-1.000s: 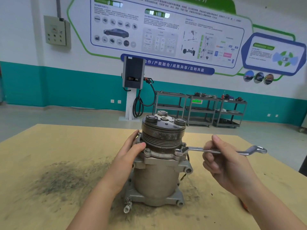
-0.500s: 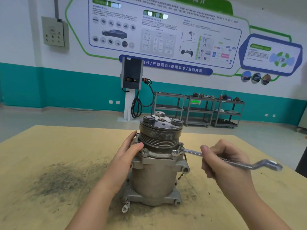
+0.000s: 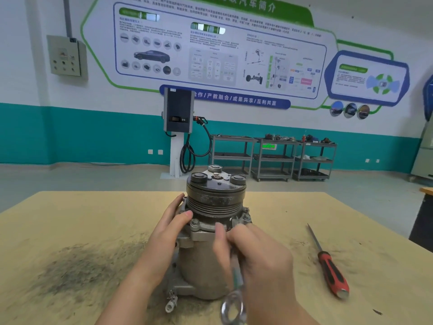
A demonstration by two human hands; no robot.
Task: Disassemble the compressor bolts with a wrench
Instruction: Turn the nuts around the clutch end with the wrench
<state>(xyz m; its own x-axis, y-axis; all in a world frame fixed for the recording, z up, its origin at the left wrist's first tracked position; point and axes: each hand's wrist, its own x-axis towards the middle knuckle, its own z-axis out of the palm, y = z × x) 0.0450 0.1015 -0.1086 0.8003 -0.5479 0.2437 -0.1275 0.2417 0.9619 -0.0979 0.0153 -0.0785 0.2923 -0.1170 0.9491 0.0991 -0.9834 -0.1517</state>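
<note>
My right hand point(image 3: 255, 256) curls round the shaft of the wrench point(image 3: 235, 287), thumb up along it; the ring end hangs blurred at the bottom edge of view, and the working end is hidden behind my fingers, up by the flange of the compressor point(image 3: 210, 231). I cannot tell whether it sits on a bolt. My left hand point(image 3: 171, 228) lies with fingers nearly straight against the compressor's left side, thumb tip touching just under the grooved pulley point(image 3: 216, 202). Two flange bolts point(image 3: 195, 222) show, one beside my left thumb and one at the right of the flange above my right hand.

The compressor stands upright in the middle of the desk point(image 3: 70, 219), pulley on top. A dark smear of grime point(image 3: 77, 270) spreads over the desk to its left. To the right, well apart, lies a screwdriver point(image 3: 328, 261) with a red-and-black handle, tip pointing away from me.

Beyond the desk stands a charging post point(image 3: 178, 113) with its cable, then grey shelf carts point(image 3: 273, 158). On the wall board point(image 3: 210, 48) I read, on the blue banner, "合作/产教融合/成果共享/互利共赢", and on the green header "汽车简介". The smaller print is too fine to read.
</note>
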